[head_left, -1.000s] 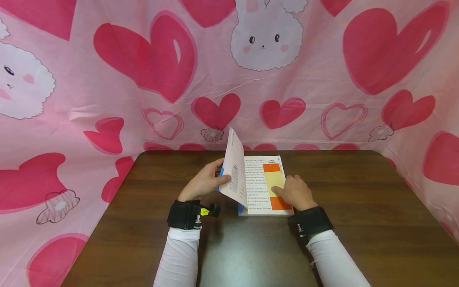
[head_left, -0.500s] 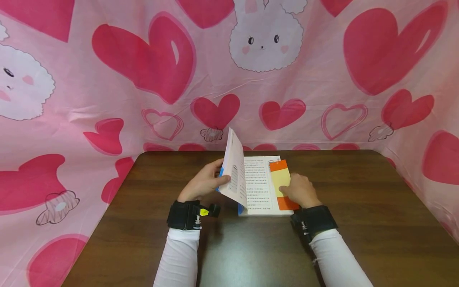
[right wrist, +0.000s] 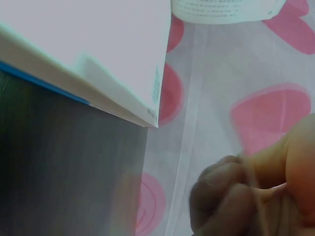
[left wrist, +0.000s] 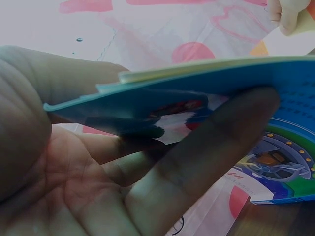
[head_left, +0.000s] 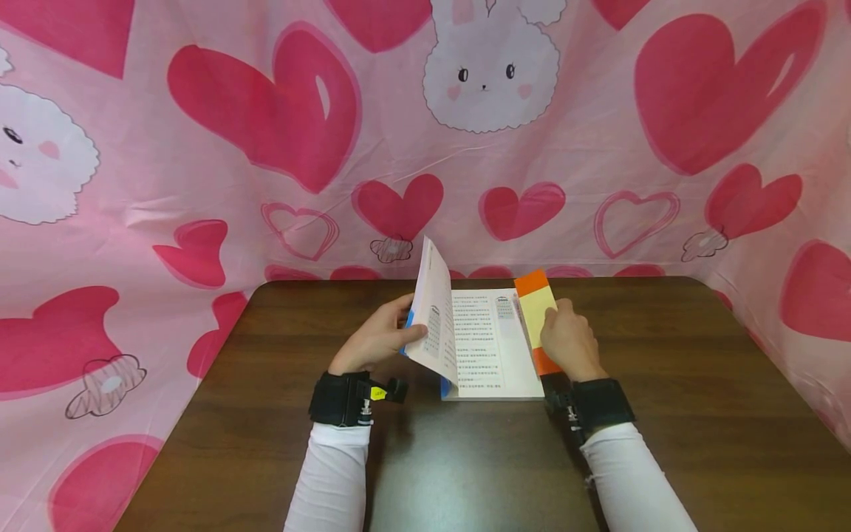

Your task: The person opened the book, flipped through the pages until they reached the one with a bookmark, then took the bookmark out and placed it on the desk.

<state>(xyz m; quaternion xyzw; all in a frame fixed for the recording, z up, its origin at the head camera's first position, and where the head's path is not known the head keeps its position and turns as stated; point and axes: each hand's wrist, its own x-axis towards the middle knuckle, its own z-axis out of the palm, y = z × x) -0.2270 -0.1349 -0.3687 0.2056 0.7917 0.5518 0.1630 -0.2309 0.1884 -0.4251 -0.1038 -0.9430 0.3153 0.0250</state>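
Note:
An open book (head_left: pixel 473 343) with a blue cover lies on the table, its right page flat and its left part lifted. My left hand (head_left: pixel 375 338) holds the lifted pages and cover, thumb on the page. In the left wrist view, fingers (left wrist: pixel 206 152) of that hand lie under the blue illustrated cover (left wrist: pixel 295 93). My right hand (head_left: pixel 570 341) pinches an orange and yellow bookmark (head_left: pixel 535 309), tilted over the page's right edge. In the right wrist view the bookmark shows nearly edge-on and blurred beside the curled fingers of my right hand (right wrist: pixel 241 196).
The dark wooden table (head_left: pixel 425 465) extends around the book on all sides. A pink cloth (head_left: pixel 479 162) with hearts and rabbits hangs behind its far edge. Black straps with small cameras circle both wrists.
My right hand has drawn the bookmark to the right and lifted it off the page, uncovering a small printed box. My left hand keeps its hold on the pages.

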